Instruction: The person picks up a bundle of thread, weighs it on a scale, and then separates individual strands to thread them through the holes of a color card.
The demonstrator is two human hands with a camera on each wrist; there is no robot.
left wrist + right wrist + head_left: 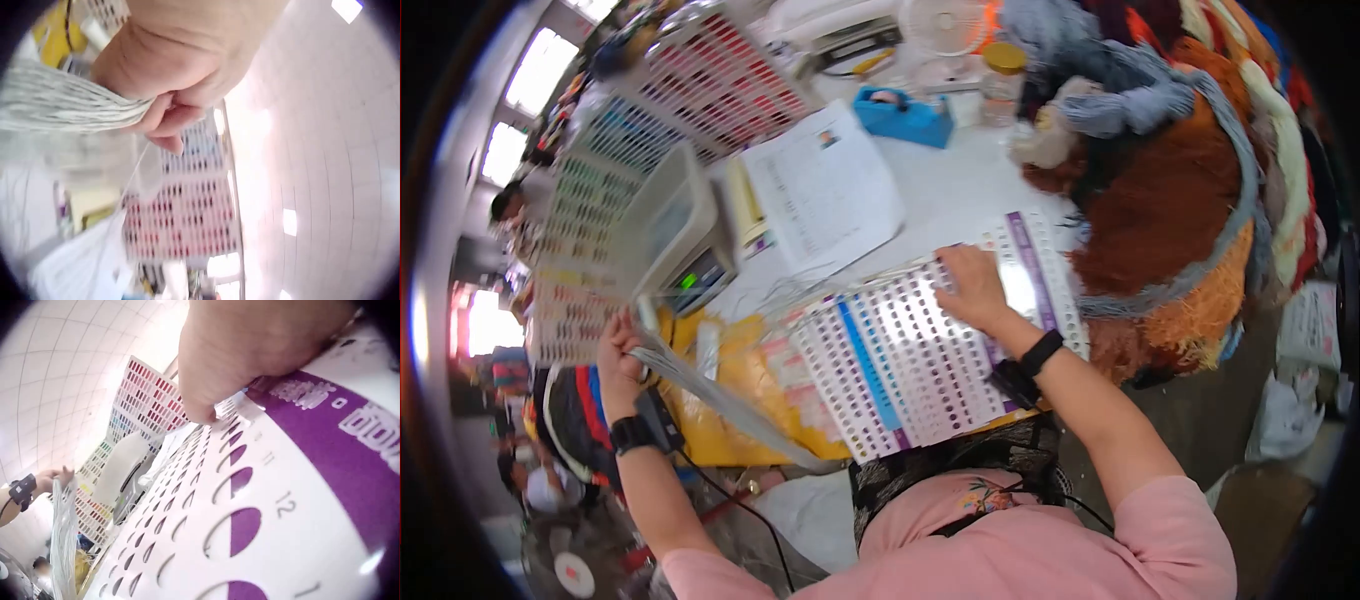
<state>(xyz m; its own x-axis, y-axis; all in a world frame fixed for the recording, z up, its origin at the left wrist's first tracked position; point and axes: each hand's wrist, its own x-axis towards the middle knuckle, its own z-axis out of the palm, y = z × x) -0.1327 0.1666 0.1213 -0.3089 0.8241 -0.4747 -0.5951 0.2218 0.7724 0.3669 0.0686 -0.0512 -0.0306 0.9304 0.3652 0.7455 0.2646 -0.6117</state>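
My left hand (620, 355) grips a long bundle of pale grey yarn (720, 395) at the left, its fingers curled round the strands. The bundle slants down from the fist across the yellow packaging to the card's lower left. In the left wrist view the yarn (69, 100) folds round inside the fist, and a thin strand hangs below. My right hand (975, 290) rests on a white card (930, 370) with rows of punched holes and blue and purple bands. In the right wrist view, a fingertip (206, 415) presses the card near a row of holes; other fingers are hidden.
A printed sheet (825, 190), a blue tape dispenser (903, 117) and a lidded jar (1003, 85) lie beyond the card. Upright colour-sample boards (720, 75) and a white bin (675, 215) stand left. Heaped yarn (1170, 180) fills the right side.
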